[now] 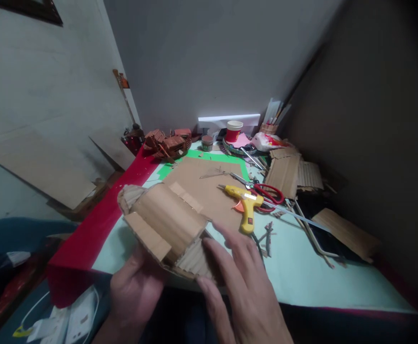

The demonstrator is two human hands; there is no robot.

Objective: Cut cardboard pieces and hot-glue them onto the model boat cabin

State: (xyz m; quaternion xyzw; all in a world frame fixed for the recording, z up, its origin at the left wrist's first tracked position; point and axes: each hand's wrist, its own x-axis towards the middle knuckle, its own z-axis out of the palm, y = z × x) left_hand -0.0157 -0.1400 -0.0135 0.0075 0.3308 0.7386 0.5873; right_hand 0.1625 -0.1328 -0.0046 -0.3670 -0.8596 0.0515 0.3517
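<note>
A small cardboard model boat [169,217] with a curved roof is held up over the near edge of the table, tilted. My left hand [137,291] supports it from beneath on the left; part of those fingers is hidden under the cardboard. At its right end, my right hand [244,282] grips with the thumb near the bottom rim and fingers over the corrugated deck. Just beyond lies a yellow glue gun [244,200] with a clear glue stick in its back. Red-handled scissors [266,191] rest behind the glue gun.
A brown board [205,177] with green borders lies mid-table. Reddish-brown model pieces [169,143] stand at the back left. A red-and-white cup [234,131] sits at the back. Cardboard scraps [284,169] and a loose cardboard strip [347,234] are on the right. A power strip [67,320] is lower left.
</note>
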